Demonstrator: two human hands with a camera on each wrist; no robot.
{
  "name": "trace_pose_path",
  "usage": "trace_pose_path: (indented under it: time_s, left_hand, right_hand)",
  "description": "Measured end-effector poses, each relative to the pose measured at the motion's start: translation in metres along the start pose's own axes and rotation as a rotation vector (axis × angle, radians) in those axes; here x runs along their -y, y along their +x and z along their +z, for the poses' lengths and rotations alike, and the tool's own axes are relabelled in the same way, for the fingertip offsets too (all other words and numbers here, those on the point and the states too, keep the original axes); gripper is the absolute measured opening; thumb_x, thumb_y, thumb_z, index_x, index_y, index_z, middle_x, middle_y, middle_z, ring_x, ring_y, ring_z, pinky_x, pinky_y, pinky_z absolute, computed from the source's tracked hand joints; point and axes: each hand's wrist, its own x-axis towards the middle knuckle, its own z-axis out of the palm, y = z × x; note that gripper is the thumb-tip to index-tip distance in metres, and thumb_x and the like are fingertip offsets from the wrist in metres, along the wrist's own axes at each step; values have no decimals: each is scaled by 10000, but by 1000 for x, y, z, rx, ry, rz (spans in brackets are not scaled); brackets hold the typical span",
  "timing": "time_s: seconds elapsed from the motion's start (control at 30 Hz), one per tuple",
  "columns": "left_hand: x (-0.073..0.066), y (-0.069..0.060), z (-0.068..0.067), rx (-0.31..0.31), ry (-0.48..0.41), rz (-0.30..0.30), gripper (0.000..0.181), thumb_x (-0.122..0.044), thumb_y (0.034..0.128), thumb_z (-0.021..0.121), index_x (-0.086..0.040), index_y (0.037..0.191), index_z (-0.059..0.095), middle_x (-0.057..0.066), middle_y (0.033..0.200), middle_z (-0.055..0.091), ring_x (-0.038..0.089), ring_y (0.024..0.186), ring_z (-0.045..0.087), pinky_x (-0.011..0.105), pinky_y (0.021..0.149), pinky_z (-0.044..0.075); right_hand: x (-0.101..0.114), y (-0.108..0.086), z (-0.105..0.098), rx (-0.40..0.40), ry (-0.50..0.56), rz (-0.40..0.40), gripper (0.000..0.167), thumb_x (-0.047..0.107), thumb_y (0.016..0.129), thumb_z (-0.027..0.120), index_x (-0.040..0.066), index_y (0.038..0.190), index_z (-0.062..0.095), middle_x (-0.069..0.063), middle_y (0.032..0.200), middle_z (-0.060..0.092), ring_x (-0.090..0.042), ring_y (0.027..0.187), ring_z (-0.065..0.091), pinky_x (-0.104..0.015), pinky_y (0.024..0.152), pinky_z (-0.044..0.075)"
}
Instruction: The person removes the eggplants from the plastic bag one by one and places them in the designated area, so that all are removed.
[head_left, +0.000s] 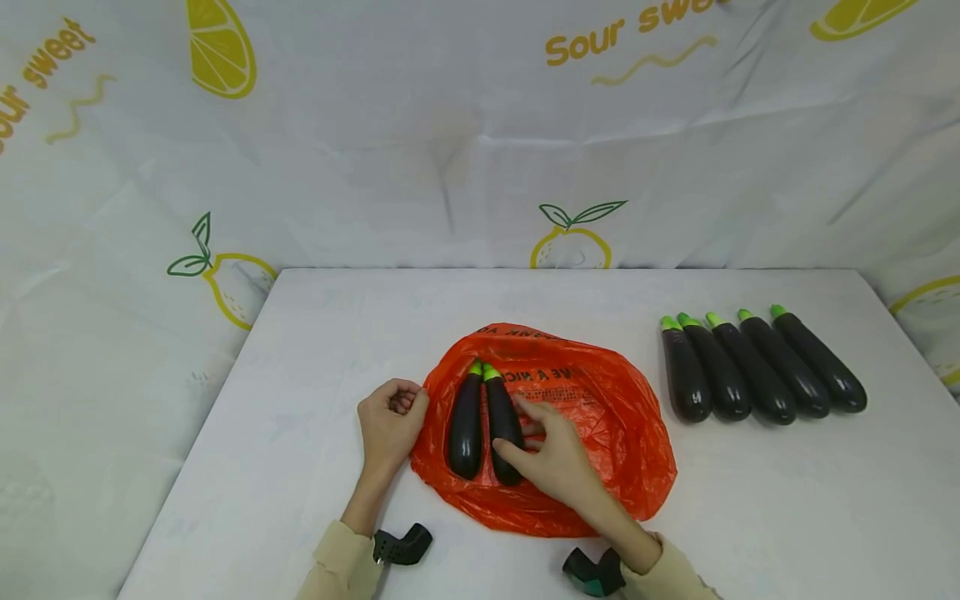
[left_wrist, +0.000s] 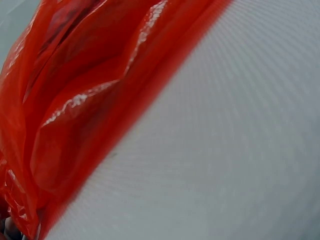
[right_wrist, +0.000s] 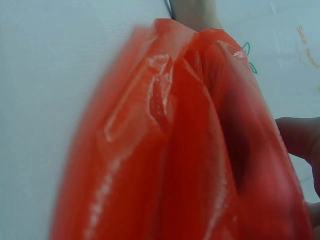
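While left grip [head_left: 392,423] pinches red bag [head_left: 617,417] at its 9 o'clock, right grip [head_left: 557,458] holds eggplant [head_left: 501,404] inside, second eggplant [head_left: 466,429] alongside

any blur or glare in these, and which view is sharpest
The head view is sharpest, with small highlights on the row of five eggplants; in the left wrist view, white glare streaks the red bag's folds and its edge along the table is soft; in the right wrist view, its left edge blurs and its folds shine.
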Motion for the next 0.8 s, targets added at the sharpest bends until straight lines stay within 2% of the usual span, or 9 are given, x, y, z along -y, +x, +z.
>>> trace_pose_path:
  time_s: [0.1,0.43,0.63,0.8]
  left_hand:
    - [0,0,0,1,-1,2,59,-37,839,704,-51,786,726,72,646,619,72,590,494,180,568,458]
    - [1,0,0,7,-11,-3,54,-41,841,706,-55,793,727,72,653,616,73,598,495,175,574,456]
    - [1,0,0,12,-12,-8,56,-44,845,704,-58,798,730,72,657,616,83,605,499,177,576,459]
    - [1,0,0,11,-8,-6,55,-45,845,707,-61,798,729,71,654,613,94,605,500,180,577,456]
  right_hand:
    - [0,0,-3,5,-4,6,693,116,835,803,-49,1445,519,-187,1249,641,-195,931,705,-293,764,624]
    - [2,0,-20,13,-75,-12,667,66,830,771,-53,1439,526,-196,1240,635,-229,968,695,-320,781,629]
    - [2,1,-33,6,-150,-28,642,70,824,748,-39,1425,551,-212,1334,625,-251,967,684,-310,752,622]
    - [-2,2,-43,-6,-222,-45,610,79,819,746,-6,1402,589,-189,1337,636,-238,949,653,-286,743,594]
